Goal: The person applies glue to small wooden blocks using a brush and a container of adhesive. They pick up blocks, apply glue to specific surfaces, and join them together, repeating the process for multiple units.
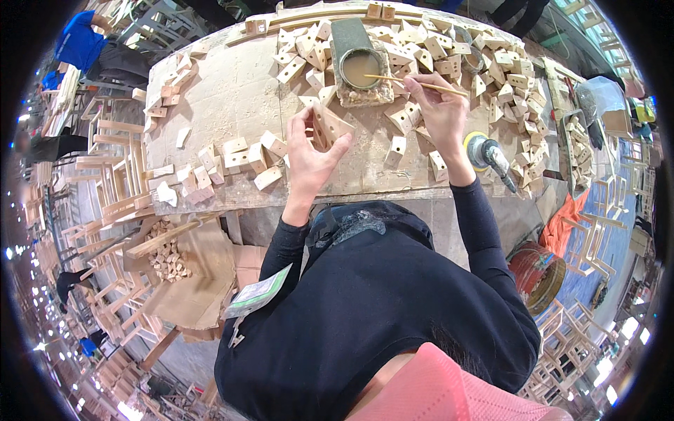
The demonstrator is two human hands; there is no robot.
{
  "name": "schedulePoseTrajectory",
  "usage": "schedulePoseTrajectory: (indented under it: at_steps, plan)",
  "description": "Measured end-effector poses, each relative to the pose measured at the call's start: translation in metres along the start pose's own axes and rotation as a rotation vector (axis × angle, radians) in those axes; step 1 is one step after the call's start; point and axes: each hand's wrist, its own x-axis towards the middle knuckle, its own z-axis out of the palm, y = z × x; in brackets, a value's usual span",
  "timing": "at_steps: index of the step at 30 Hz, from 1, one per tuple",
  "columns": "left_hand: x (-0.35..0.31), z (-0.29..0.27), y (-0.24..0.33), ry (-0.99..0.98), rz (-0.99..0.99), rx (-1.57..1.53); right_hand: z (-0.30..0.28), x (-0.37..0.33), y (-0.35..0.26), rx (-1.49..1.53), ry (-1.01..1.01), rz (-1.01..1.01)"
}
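Between the thumb and fingers of my left hand (309, 151) is a triangular wooden corner block (333, 125) with drilled holes, raised over the cardboard-covered table. My right hand (444, 112) grips a thin wooden stick (440, 88). The stick's far end reaches over the rim of a round dark can (345, 71) holding a tan, murky liquid (361, 69). That can rests on a crusted wooden base (365, 97). More drilled blocks (401, 118) lie just below and between my hands.
A large heap of blocks (516, 84) covers the table's right side; smaller groups (242, 154) lie at the left. An orbital sander (489, 156) sits right of my right wrist. A cardboard box (189, 281) of wooden pieces and a red bucket (535, 274) stand below the table's front edge.
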Motion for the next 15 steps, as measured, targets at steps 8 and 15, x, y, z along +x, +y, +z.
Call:
schedulePoseTrajectory:
  at_steps: [8,15]
  plan:
    - [-0.001,-0.008,-0.015,-0.016,-0.125,-0.137,0.013,0.009,0.023,-0.177,-0.079,0.022]
    - [-0.001,-0.011,-0.021,-0.079,-0.327,-0.580,0.017,0.008,0.035,0.553,0.010,0.362]
